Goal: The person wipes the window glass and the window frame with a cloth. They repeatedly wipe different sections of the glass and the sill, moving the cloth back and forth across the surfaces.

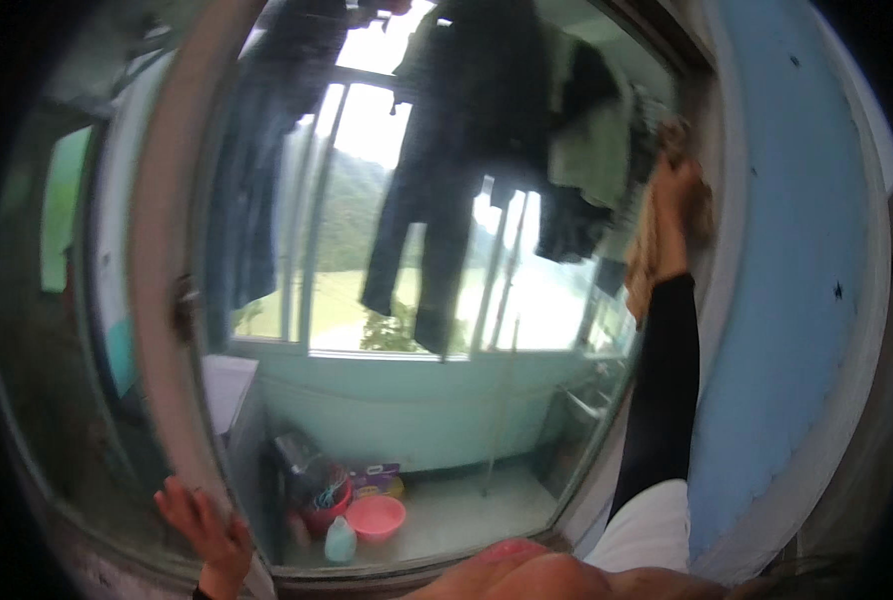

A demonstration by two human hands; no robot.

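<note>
At the upper right, my right hand [679, 191] grips a crumpled tan cloth [641, 259]. Part of the cloth sticks out above my fist, and the rest hangs below it. This hand is raised along the right edge of a large glass pane [446, 420], beside the right frame [705, 112]. At the lower left, my left hand [210, 529] is at the pinkish frame upright [163, 247], its fingers apart and nothing in them. A dark metal latch [184, 307] is fixed to that upright, well above my left hand.
Dark trousers [446, 172] and other clothes hang behind the glass, before a sliding window [394, 300]. On the floor beyond stand a pink basin [376, 519], a pale blue bottle [340, 541] and a red bucket [330, 514]. A blue wall panel [784, 262] flanks my right arm.
</note>
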